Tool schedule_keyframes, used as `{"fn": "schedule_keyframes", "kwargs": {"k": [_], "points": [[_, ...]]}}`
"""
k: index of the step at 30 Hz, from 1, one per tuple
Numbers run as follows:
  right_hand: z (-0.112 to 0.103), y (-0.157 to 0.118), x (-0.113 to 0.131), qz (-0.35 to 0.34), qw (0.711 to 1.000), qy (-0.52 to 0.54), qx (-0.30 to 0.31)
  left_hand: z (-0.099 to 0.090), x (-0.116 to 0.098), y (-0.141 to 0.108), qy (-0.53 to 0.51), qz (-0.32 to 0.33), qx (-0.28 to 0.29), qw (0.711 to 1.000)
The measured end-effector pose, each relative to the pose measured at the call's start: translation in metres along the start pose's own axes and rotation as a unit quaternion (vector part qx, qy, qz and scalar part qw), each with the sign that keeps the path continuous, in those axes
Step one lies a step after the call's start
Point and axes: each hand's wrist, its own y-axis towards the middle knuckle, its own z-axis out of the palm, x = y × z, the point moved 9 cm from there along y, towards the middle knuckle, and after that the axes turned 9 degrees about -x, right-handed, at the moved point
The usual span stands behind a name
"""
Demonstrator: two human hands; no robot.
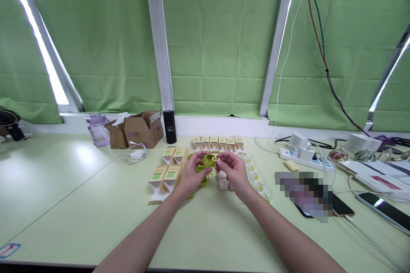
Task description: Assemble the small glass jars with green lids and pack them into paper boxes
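Observation:
My left hand (191, 175) is closed on a small open olive-green case (209, 161), raised just above the table. The fingertips of my right hand (235, 170) pinch a pale yellow loop (215, 159) at the case's right side; I cannot tell whether it is joined to the case. More green cases (202, 181) lie below and partly behind my left hand. Several pale pink rounded pieces (223, 181) sit under my right hand, which hides some of them. To its right runs a row of clear plastic shells (257, 178) with yellow centres.
Small open cartons with green labels stand left of my hands (171, 175) and in a back row (218, 143). Farther back are a cardboard box (142, 130), a black tumbler (169, 126) and a purple jug (97, 130). A power strip (306, 160), cables and phones (384, 209) occupy the right.

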Motion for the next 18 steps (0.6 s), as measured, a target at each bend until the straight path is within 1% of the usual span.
{"fn": "schedule_keyframes", "kwargs": {"k": [4,6,8,11,14,16,18], "points": [[-0.003,0.0,0.003,-0.034,0.998,-0.057,-0.022,0.0,-0.002,-0.001,0.013,0.002,-0.007,1.0],[-0.004,-0.002,0.01,-0.079,0.99,-0.115,-0.03,0.0,-0.003,-0.001,0.02,0.005,-0.009,1.0],[-0.003,-0.006,0.02,-0.136,0.974,-0.181,-0.027,0.0,-0.003,-0.002,0.026,0.007,-0.005,1.0],[0.003,-0.013,0.031,-0.219,0.94,-0.263,-0.004,-0.001,-0.001,-0.003,0.038,0.014,-0.005,0.999],[0.011,-0.019,0.035,-0.288,0.896,-0.336,0.023,-0.001,0.0,-0.003,0.052,0.027,-0.004,0.998],[0.013,-0.023,0.036,-0.329,0.862,-0.384,0.023,0.0,0.0,-0.004,0.056,0.034,-0.002,0.998],[0.014,-0.026,0.037,-0.362,0.831,-0.421,0.011,0.001,0.001,-0.004,0.058,0.036,0.002,0.998]]}}
